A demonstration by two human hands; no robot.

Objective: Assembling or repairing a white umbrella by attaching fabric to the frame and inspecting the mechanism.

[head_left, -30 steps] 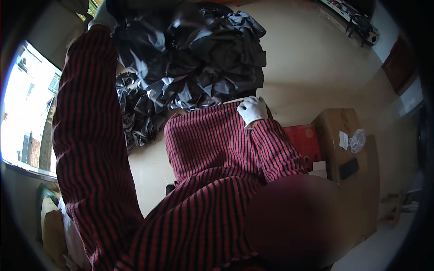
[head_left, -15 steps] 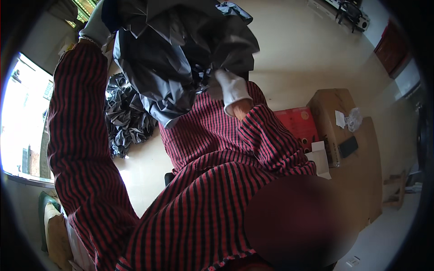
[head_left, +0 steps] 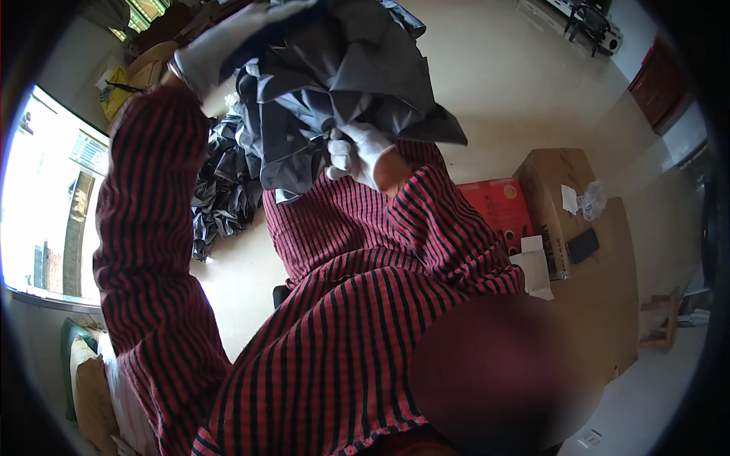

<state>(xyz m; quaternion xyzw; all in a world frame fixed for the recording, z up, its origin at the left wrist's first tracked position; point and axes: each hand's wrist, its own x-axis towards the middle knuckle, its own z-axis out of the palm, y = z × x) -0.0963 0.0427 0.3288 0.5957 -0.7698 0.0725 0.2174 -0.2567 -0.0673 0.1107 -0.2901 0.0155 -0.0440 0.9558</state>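
Nearby, dark bag pile (head_left: pixel 220 190) on floor, red box (head_left: pixel 503 209) rt.

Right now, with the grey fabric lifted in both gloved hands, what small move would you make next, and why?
Probably draw the hands apart to spread the grey fabric. The left hand grips one upper edge and the right hand pinches a bunched fold, so it hangs crumpled.
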